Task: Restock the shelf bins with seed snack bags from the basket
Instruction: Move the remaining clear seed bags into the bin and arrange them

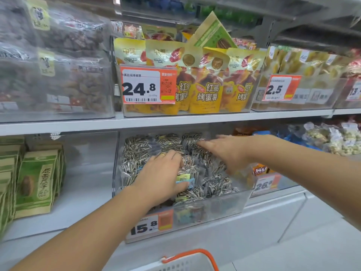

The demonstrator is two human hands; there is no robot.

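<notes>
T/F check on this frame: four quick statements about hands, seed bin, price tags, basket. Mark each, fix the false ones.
1. Both hands are inside the sunflower seed bin. True: left hand and right hand lie on the seed bags.
2. That bin's price tag reads 24.8. False: it reads 15.8.
3. The basket has an orange handle. True.
4. The green seed pouches stand right of the bin. False: they stand left of it.

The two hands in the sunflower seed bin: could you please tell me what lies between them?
In the head view, clear bags of striped seeds fill the stretch between the left hand and the right hand.
</notes>
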